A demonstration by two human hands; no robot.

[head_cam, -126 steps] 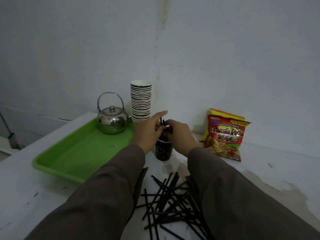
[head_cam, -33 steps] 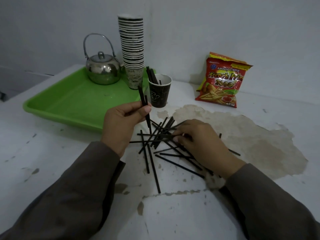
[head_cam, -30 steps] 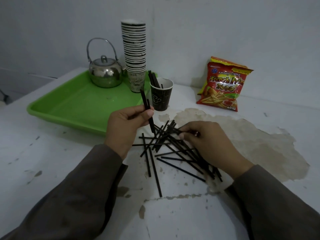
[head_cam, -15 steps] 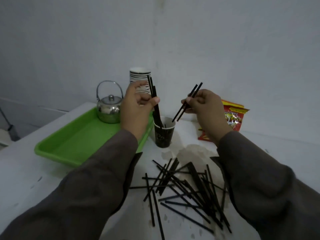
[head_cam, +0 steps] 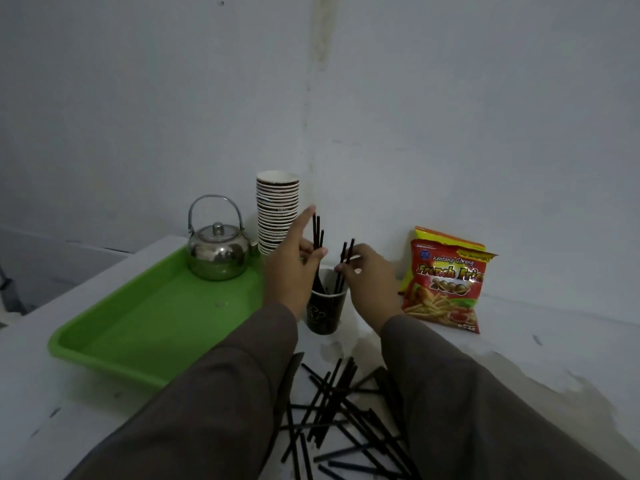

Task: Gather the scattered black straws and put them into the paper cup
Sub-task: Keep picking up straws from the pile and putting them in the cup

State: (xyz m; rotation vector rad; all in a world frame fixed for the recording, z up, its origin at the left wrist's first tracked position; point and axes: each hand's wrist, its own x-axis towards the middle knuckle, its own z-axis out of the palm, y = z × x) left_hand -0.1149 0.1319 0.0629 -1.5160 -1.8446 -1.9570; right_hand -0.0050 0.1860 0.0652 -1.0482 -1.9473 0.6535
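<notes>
Compared with half a second ago, both hands have dropped from above the paper cup (head_cam: 325, 308) down to its rim, and the straws they carry now reach into its mouth. The left hand (head_cam: 289, 271) pinches a small bundle of black straws (head_cam: 317, 237) between thumb and curled fingers, index finger extended upward; the lower ends enter the cup at its left side. The right hand (head_cam: 372, 282) pinches two black straws (head_cam: 344, 263) between thumb and fingertips; these lean into the cup at its right side. Judgement: the deposit step of this load is nearly complete, with only the release remaining.

The task is not finished. A pile of loose straws (head_cam: 332, 407) lies crossed on the tabletop (head_cam: 554, 344) in front of the cup, between the two sleeves.

Beside the cup to the left: a green tray (head_cam: 156, 323) carrying a steel kettle (head_cam: 218, 252), and behind the cup a stack of paper cups (head_cam: 277, 213). A French fries snack packet (head_cam: 446, 282) stands to the cup's right.

Limits of view: the left hand covers the cup's left rim, so the number of straws inside cannot be counted. The sleeves hide part of the loose pile, and the bottom edge cuts it off. Low light blurs individual straws.
</notes>
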